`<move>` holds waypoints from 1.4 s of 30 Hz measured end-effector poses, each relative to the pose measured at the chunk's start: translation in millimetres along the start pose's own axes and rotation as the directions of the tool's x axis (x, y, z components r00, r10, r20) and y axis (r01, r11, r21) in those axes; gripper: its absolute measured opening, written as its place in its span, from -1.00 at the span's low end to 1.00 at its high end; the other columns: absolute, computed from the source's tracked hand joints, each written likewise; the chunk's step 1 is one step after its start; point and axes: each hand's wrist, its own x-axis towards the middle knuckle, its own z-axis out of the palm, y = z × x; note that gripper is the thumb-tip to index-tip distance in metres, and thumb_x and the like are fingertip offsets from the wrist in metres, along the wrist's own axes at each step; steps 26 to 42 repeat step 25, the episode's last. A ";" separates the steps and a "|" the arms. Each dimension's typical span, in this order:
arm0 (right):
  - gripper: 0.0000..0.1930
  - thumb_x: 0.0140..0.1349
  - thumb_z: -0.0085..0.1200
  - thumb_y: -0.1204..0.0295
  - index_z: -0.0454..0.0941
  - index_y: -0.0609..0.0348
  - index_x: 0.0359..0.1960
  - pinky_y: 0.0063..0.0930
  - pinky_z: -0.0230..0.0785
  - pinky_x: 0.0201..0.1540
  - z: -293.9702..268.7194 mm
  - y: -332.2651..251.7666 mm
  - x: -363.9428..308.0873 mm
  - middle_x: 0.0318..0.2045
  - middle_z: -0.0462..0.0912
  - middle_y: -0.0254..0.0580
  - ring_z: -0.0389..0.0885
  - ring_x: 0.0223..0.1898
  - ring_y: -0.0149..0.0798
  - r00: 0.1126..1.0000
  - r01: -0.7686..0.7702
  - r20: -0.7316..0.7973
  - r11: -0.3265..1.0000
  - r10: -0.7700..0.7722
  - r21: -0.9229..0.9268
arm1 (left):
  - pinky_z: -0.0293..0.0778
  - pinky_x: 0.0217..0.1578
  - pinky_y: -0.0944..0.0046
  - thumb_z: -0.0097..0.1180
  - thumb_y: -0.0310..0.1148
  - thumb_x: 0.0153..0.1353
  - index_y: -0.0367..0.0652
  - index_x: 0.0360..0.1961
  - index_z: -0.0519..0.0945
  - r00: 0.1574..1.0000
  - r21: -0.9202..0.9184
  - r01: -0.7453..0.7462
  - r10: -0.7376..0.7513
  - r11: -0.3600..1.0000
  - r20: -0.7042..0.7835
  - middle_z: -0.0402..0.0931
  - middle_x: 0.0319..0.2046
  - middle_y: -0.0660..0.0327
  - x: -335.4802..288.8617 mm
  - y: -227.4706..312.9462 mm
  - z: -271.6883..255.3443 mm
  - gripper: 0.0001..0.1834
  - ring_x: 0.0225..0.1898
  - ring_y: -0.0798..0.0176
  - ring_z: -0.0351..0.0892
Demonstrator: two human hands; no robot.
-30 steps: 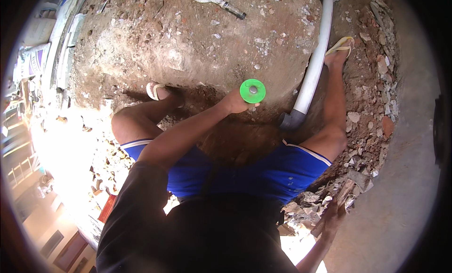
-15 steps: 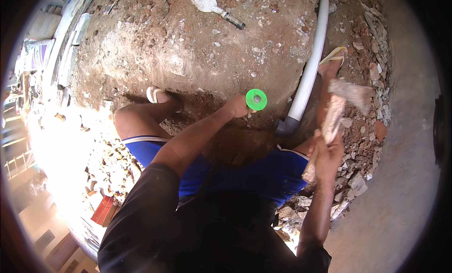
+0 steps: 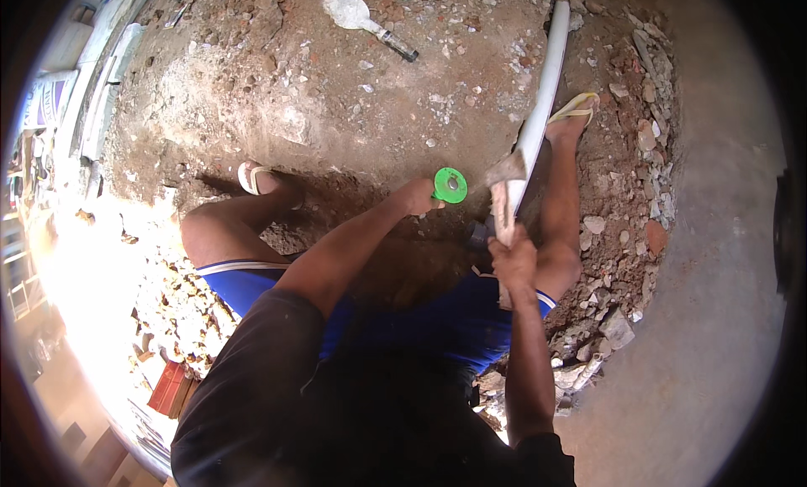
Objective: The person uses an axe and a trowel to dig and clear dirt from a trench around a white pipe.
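Note:
My left hand (image 3: 418,199) is closed round a chisel (image 3: 451,185) with a round green guard. Its grey struck end points up at the guard's middle, and its shaft and tip are hidden below. In my right hand (image 3: 514,263) is a hammer (image 3: 505,193), gripped by its rough wooden handle. The hammer's dusty head is raised just right of the green guard, apart from it. From this view the head covers part of a white pipe (image 3: 551,75). The pipe's dark grey elbow (image 3: 481,232) lies partly hidden near the hammer handle.
A trowel (image 3: 349,11) with a pale, dusty blade lies on the dirt ahead. Broken rubble (image 3: 618,329) lines the right side beside a smooth grey floor (image 3: 706,319). My sandalled feet stand either side of a dug trench (image 3: 395,264). A red brick-like block (image 3: 171,388) sits at lower left.
My right hand has swung the hammer leftward, from beside my right leg to close by the chisel. My left hand keeps hold of the chisel. The whole view has shifted slightly.

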 end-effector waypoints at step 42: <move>-0.64 0.26 0.21 0.40 0.42 0.28 0.00 -0.57 0.36 -0.58 -170.4 -141.9 41.5 -0.55 0.54 -0.22 0.49 -0.63 -0.41 0.571 0.543 -0.819 0.773 -0.053 0.329 | 0.42 0.08 0.03 0.27 -0.07 0.16 -0.19 0.07 0.53 0.998 -0.030 0.049 -0.048 0.998 0.048 0.58 -0.05 -0.15 2.1 15.8 4.1 -0.45 0.03 -0.15 0.54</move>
